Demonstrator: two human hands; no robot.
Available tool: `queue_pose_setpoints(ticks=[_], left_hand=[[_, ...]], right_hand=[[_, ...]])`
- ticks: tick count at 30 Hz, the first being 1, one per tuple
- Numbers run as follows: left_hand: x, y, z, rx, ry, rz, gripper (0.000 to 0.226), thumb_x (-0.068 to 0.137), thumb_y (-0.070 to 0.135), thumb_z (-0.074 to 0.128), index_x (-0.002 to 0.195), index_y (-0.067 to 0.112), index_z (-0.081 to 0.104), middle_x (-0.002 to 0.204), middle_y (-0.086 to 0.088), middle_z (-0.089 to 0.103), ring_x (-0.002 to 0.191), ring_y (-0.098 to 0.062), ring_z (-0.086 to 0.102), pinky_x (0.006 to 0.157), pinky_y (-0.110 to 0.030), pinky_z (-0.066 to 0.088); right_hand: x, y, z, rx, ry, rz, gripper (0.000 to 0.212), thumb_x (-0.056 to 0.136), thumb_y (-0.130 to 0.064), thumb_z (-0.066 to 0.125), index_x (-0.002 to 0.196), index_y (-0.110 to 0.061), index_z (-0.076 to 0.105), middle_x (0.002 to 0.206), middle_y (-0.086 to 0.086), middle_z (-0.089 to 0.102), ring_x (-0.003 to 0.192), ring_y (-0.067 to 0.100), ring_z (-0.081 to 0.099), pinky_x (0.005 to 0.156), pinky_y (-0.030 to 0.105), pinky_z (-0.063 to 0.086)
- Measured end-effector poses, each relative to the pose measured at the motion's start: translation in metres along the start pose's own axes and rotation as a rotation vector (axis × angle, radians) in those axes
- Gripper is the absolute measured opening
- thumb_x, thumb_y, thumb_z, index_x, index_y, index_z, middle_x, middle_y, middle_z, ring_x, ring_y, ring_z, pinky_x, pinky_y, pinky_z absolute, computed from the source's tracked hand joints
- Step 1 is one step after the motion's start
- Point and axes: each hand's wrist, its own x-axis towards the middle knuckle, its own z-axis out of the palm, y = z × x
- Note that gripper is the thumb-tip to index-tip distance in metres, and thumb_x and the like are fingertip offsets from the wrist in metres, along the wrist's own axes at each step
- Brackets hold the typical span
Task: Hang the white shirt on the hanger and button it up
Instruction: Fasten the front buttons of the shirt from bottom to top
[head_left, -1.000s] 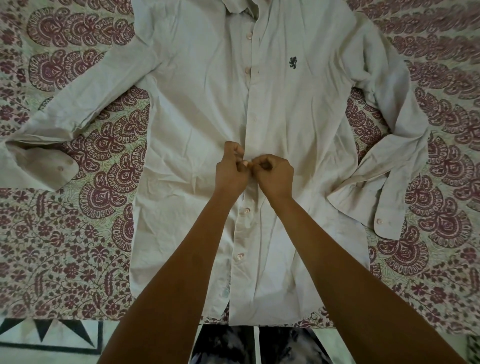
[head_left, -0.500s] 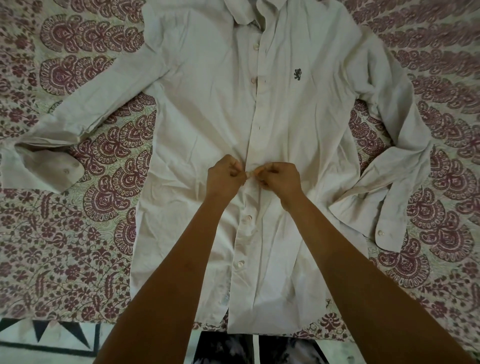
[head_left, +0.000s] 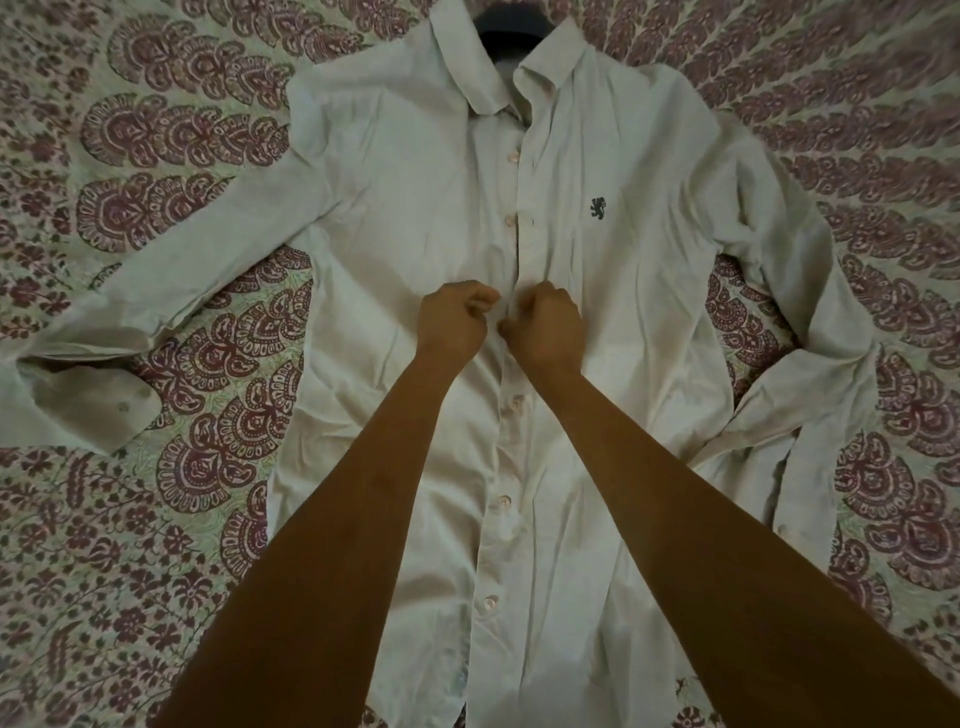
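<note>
Both hands pinch the white shirt (head_left: 395, 218): left hand (head_left: 453, 321) and right hand (head_left: 546, 328) closed on the soft, limp placket between them; best gripped by its edges near the button.

Single head-worn wide-angle view, looking forward and steeply down.

Camera sits above the near hem of the white shirt (head_left: 395, 218), facing along it toward the collar at the top edge, where the dark hanger (head_left: 511, 26) just shows. Both forearms enter from the bottom edge, and the left hand (head_left: 454, 325) and right hand (head_left: 545, 332) sit near centre. The patterned bedspread (head_left: 156, 519) fills both sides; wide-angle bowing and blur show at the corners. No second view shares the scene.
</note>
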Motion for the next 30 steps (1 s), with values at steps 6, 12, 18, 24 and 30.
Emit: queue_pose_setpoints(ticks=[6,12,18,24,30], left_hand=[[0.004,0.002,0.0,0.009,-0.044,0.025,0.03,0.083,-0.007,0.051,0.1,0.007,0.071,0.105,-0.007,0.071,0.098,-0.017,0.065,0.087,-0.016,0.047],[0.002,0.01,0.006,0.044,-0.136,0.085,0.023,0.081,-0.005,0.058,0.097,0.004,0.072,0.097,-0.012,0.073,0.091,-0.022,0.068,0.086,-0.032,0.054],[0.002,0.022,0.015,0.246,-0.097,0.02,0.014,0.084,0.003,0.058,0.094,0.005,0.068,0.099,-0.01,0.07,0.094,-0.026,0.065,0.079,-0.034,0.054],[-0.003,0.022,0.01,0.075,-0.066,-0.047,0.007,0.079,0.005,0.062,0.084,0.005,0.067,0.09,-0.008,0.071,0.084,-0.019,0.064,0.073,-0.018,0.047],[-0.008,0.027,0.002,-0.328,-0.078,-0.254,0.023,0.073,-0.001,0.072,0.066,0.02,0.064,0.079,-0.009,0.07,0.084,-0.025,0.07,0.087,-0.039,0.056]], right_hand=[[-0.006,0.004,-0.013,0.188,0.091,0.026,0.019,0.081,-0.012,0.062,0.095,0.001,0.064,0.088,0.015,0.069,0.079,0.024,0.063,0.068,0.021,0.04],[-0.015,0.005,-0.026,0.432,0.078,0.278,0.019,0.082,-0.009,0.06,0.095,-0.002,0.071,0.093,0.015,0.071,0.084,0.022,0.063,0.078,0.026,0.047],[-0.018,0.003,-0.032,0.525,0.011,0.373,0.015,0.082,-0.009,0.059,0.088,-0.002,0.071,0.09,0.016,0.07,0.084,0.026,0.062,0.085,0.033,0.049],[-0.022,0.002,-0.028,0.721,-0.07,0.404,0.025,0.086,-0.009,0.057,0.065,-0.022,0.064,0.068,-0.005,0.063,0.069,0.012,0.059,0.074,0.025,0.049],[-0.025,0.005,-0.024,0.816,-0.058,0.399,0.025,0.086,-0.004,0.055,0.073,-0.022,0.067,0.076,-0.007,0.066,0.077,0.011,0.063,0.08,0.023,0.051]])
